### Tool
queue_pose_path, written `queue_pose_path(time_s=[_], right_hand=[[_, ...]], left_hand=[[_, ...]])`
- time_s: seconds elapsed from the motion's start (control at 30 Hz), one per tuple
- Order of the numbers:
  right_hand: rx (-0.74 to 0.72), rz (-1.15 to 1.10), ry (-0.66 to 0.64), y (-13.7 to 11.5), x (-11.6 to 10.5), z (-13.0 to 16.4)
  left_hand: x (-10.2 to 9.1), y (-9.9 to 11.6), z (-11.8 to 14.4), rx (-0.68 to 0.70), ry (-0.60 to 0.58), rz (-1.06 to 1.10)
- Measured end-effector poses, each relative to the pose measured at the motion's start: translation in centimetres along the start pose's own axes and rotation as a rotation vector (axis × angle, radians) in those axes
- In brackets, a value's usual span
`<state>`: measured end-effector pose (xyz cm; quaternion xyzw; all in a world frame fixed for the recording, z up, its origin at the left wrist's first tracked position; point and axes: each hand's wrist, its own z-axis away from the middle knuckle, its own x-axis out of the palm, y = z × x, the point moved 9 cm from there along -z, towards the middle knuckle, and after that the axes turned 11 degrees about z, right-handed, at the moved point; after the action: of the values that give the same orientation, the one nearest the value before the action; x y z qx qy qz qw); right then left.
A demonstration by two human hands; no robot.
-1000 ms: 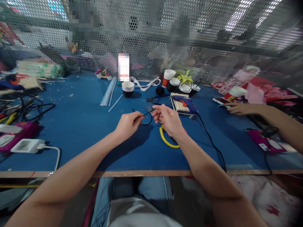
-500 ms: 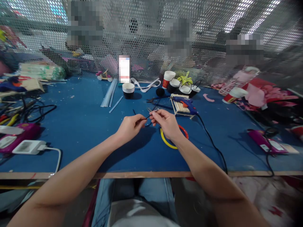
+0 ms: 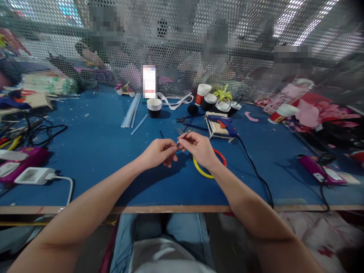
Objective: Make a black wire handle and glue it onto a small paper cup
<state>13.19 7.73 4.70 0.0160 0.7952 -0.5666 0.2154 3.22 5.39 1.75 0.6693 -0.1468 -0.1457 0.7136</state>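
Pinching fingertips of left hand and right hand hold 1 black cord between them; beyond this grip, 1 glue gun lies rightward and 1 cup stands leftward.

Glue gun on stick rack, beyond R hand; ring (on tbl) under its wrist; cup beyond L hand, glue sticks L of cup.
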Motion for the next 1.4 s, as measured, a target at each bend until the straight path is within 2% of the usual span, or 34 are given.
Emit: queue_pose_path(time_s=[0.2, 0.3, 0.37, 0.43, 0.6, 0.73, 0.87, 1.03, 1.1, 1.27, 1.4], right_hand=[[-0.064, 0.120, 0.026, -0.6, 0.2, 0.5], [-0.010, 0.004, 0.029, 0.0, -0.1, 0.1], [0.073, -0.160, 0.059, 0.9, -0.9, -0.3], [0.167, -0.311, 0.083, 1.8, -1.4, -0.6], [0.280, -0.486, 0.009, 2.6, -0.8, -0.6], [0.296, -0.501, -0.050, 2.7, 0.0, -0.4], [0.288, -0.503, -0.037, 2.7, -0.1, -0.4], [0.217, -0.413, -0.047, 2.1, -0.2, -0.5], [0.184, -0.325, -0.047, 1.8, -0.2, -0.5], [0.072, -0.089, -0.045, 0.5, -0.4, -0.4], [0.037, -0.012, -0.087, 0.2, -0.2, -0.2]], left_hand=[[0.3, -1.0, 0.1, -0.128, -0.038, 0.143], [0.1, -0.7, 0.0, -0.106, -0.059, 0.186], [-0.4, 0.5, -0.1, 0.019, -0.036, 0.174], [-0.9, 2.3, 0.1, 0.211, 0.008, 0.096], [-0.2, 6.3, 2.2, 0.683, 0.075, -0.273], [0.8, 7.0, 3.2, 0.824, 0.057, -0.487], [0.9, 6.9, 3.4, 0.840, 0.047, -0.565], [1.2, 7.0, 3.6, 0.843, -0.036, -0.486], [1.0, 6.8, 3.2, 0.772, -0.041, -0.423], [-0.6, 5.0, 1.5, 0.471, 0.001, -0.163], [-1.9, 3.8, 0.6, 0.354, 0.063, 0.060]])
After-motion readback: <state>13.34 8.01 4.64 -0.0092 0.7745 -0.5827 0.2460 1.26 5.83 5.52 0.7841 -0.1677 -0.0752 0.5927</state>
